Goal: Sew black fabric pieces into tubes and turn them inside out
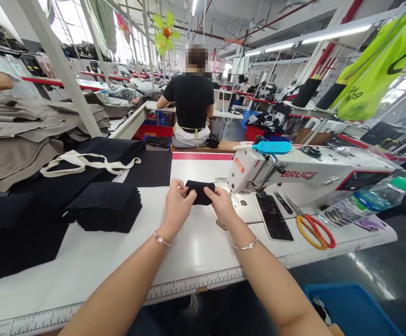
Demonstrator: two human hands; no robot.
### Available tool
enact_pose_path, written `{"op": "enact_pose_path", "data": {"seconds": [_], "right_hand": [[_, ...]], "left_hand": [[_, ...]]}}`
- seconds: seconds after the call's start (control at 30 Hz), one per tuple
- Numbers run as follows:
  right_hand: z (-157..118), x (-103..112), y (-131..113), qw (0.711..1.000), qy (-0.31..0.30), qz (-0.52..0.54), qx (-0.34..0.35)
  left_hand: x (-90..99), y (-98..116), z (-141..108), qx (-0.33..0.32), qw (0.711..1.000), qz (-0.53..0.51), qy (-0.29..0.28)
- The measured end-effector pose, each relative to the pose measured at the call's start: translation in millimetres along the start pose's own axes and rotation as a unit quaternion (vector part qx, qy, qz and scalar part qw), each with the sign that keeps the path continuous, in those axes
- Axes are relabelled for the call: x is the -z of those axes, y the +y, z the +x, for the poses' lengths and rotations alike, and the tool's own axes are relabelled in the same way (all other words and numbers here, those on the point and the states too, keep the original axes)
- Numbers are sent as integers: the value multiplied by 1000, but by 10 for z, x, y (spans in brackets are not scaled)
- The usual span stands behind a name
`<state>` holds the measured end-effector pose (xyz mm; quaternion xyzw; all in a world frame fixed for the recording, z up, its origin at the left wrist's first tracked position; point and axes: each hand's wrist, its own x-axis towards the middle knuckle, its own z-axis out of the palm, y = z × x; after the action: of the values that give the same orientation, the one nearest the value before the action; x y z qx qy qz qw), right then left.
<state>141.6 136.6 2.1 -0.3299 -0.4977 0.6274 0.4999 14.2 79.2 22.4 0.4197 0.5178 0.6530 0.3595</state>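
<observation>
A small black fabric piece [200, 193] is held up over the white table, left of the sewing machine's needle area. My left hand [179, 204] pinches its left edge between thumb and fingers. At its right edge, my right hand [222, 203] grips it the same way, thumb on top. The sewing machine [246, 170] stands just beyond my right hand. To the left lies a stack of black fabric pieces [104, 205], with larger black cloth [150, 168] behind it.
Right of my hands lie a phone [273, 218], tweezers [283, 202], scissors [315, 231] and a water bottle [364, 203]. A white strap [83, 163] rests on dark cloth at left. A ruler strip [195, 283] edges the table. A person [190, 100] sits ahead.
</observation>
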Motion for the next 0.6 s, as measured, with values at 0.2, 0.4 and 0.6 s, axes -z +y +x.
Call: {"op": "enact_pose_path", "data": {"seconds": [0.2, 0.4, 0.6], "right_hand": [[33, 76, 92, 999, 12, 42, -26], [9, 44, 28, 997, 6, 71, -40], [-20, 1, -15, 996, -2, 81, -49]], "left_hand": [[-13, -9, -28, 5, 1000, 22, -4], [-15, -4, -29, 18, 1000, -10, 3], [-9, 17, -54, 1, 999, -23, 29]]}}
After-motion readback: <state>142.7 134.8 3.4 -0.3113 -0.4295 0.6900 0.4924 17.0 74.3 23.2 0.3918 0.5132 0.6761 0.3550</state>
